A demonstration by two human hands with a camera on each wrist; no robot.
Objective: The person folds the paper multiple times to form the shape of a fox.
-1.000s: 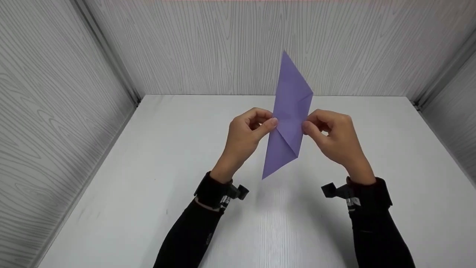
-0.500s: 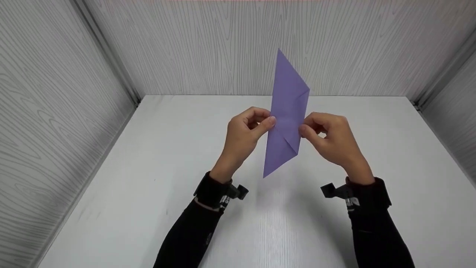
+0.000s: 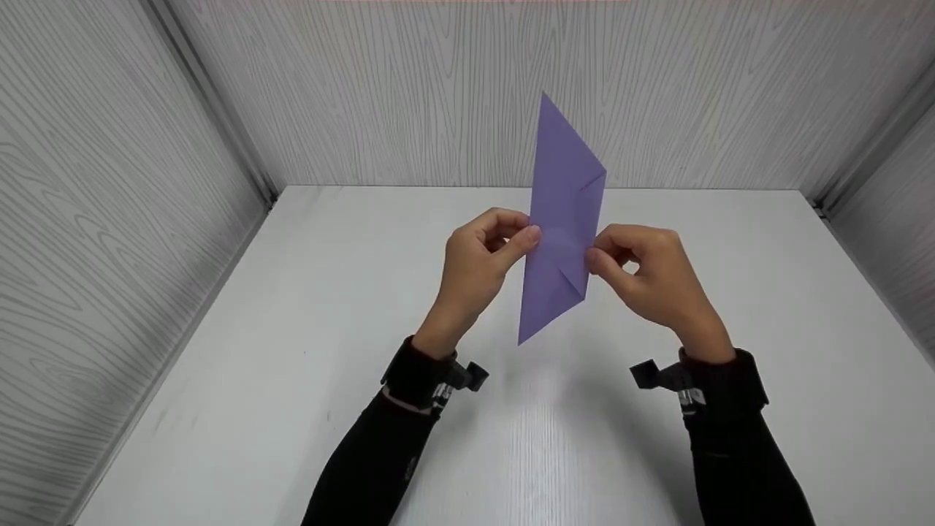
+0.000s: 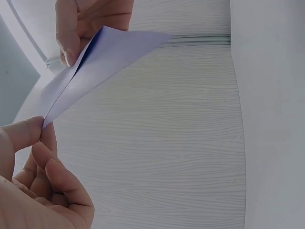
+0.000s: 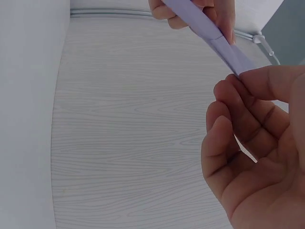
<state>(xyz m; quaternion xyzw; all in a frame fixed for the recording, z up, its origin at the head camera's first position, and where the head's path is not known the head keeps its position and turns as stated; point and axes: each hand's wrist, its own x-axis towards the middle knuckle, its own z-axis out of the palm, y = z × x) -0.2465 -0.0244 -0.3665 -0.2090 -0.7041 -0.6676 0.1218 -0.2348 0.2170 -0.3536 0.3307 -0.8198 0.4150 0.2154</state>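
Observation:
A folded sheet of purple paper [image 3: 561,197] is held up above the table, its long pointed shape standing nearly upright with a slight tilt. My left hand [image 3: 482,256] pinches its left edge, thumb on the near face. On the opposite edge, my right hand [image 3: 646,270] pinches the paper between thumb and forefinger. Creased flaps show near the upper right and lower right corners. In the left wrist view the paper [image 4: 102,71] has a gap between its layers. The right wrist view shows the folded edge of the paper [image 5: 205,26] running into the right fingertips.
Beneath the hands lies a white tabletop [image 3: 329,292]. A pale wood-grain panel [image 3: 409,88] rises behind it, with similar side panels [image 3: 95,219] at left and right. Black wrist-worn camera mounts [image 3: 438,376] sit on both forearms.
The paper has shifted slightly left and up and turned a little. My right hand has moved a bit left and down along with it. Both hands keep their pinch; the lower flap's visible edge has shortened.

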